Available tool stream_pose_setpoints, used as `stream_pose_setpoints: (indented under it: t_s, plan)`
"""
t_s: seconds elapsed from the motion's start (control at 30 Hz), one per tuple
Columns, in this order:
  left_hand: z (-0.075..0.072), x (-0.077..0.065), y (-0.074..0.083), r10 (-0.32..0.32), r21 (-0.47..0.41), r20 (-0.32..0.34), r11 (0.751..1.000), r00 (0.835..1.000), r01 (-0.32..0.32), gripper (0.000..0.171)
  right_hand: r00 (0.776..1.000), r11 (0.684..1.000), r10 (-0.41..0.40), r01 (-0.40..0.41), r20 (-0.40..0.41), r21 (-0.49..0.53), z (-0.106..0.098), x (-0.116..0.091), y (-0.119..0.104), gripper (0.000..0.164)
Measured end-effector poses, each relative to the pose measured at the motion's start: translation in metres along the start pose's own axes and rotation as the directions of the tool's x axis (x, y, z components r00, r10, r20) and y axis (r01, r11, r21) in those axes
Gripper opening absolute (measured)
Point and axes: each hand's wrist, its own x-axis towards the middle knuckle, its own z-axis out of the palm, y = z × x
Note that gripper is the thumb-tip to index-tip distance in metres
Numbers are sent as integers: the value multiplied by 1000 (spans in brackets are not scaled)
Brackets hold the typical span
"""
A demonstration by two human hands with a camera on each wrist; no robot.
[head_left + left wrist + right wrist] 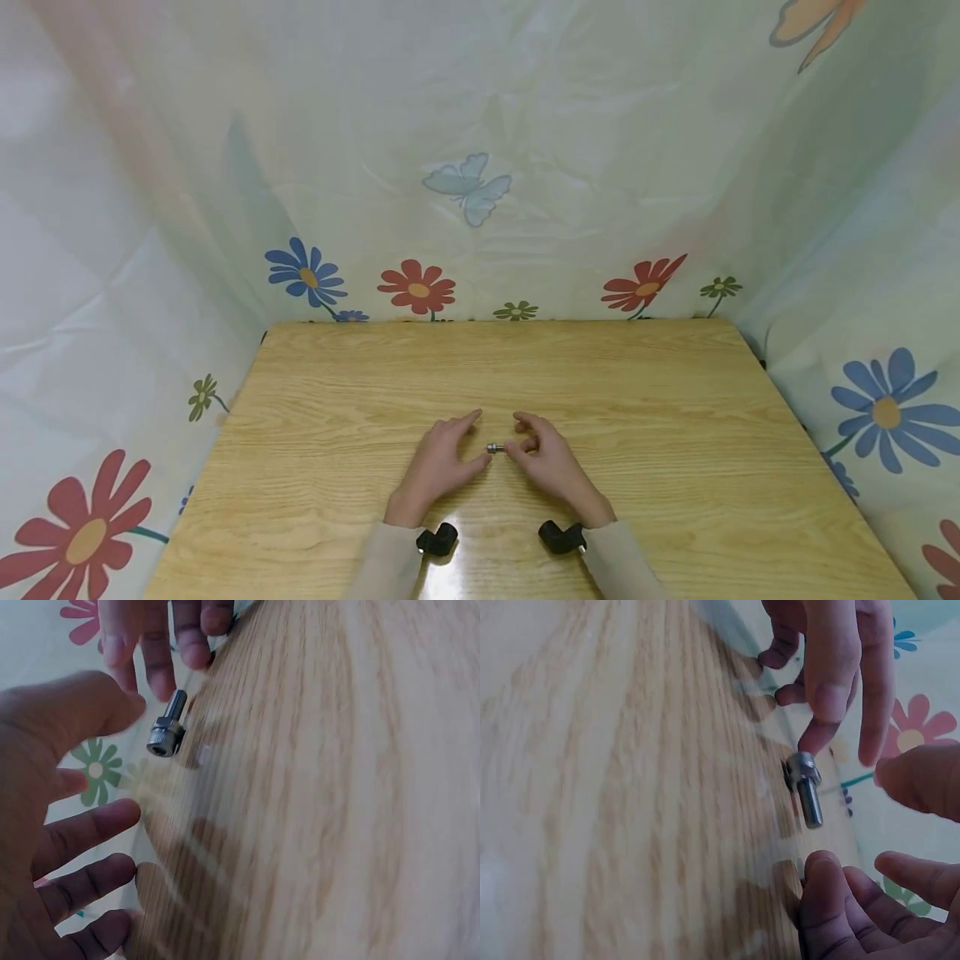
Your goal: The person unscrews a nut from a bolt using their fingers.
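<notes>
A small metal socket-head bolt [492,448] lies on the wooden table [637,375] between the two hands. In the left wrist view its knurled head [159,742] has a hex recess, and a nut [169,725] sits on the shank close behind the head. My left hand [441,460] is to the left of the bolt, fingers spread and thumb close by the head. On the other side, my right hand [557,465] has loosely bent fingers, its thumb near the bolt's shank [810,804]. Neither hand grips anything.
A curtain [570,167] printed with flowers and butterflies hangs behind the table and along both sides. Both wrists carry a small black camera, one on the left [438,540] and one on the right [561,537].
</notes>
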Motion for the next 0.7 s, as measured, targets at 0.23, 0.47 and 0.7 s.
stream_pose_setpoints:
  t_s: [0.23,0.47,0.7]
  plan:
    - [3,1,3,40,53,5,998,999,-40,46,999,999,-33,32,-10,-34,8,1,-1,46]
    - [6,2,5,42,90,-4,995,999,-41,33,998,995,-60,59,-14,-80,14,0,-1,31]
    - [10,4,3,81,56,-52,995,995,-78,21,996,987,-85,78,-42,-139,17,1,-6,17]
